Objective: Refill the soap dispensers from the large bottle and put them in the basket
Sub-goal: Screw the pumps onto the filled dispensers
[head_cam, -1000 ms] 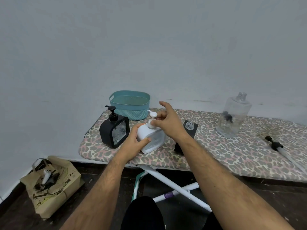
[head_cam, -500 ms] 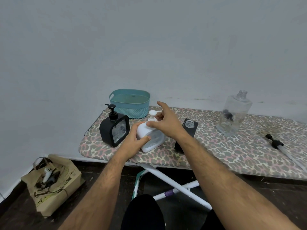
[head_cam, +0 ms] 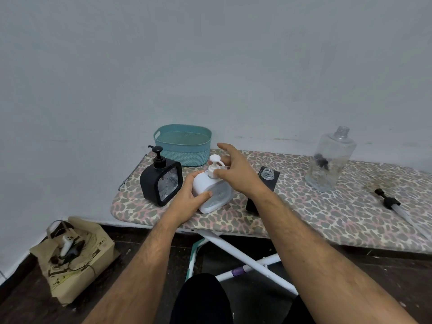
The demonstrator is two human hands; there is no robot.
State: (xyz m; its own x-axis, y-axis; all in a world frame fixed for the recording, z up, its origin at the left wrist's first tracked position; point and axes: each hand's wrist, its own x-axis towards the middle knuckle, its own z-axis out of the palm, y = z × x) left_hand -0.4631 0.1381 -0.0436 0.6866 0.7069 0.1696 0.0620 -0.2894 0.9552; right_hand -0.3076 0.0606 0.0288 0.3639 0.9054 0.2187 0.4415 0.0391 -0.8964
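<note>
Left hand grips white dispenser body, fingers curled round its near side, dispenser tilted on ironing board. Right hand at pump collar – thumb touches it, other fingers spread, so grip not closed. Black dispenser just beside on left; teal basket behind, nothing seen inside. Third dispenser open-necked behind right wrist. Large clear bottle uncapped, well apart right. Risks: loose collar leaks soap; right forearm knocks open dispenser – padded board unsteady.

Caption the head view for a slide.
Left hand steadies white soap dispenser; right hand at its pump.
</note>
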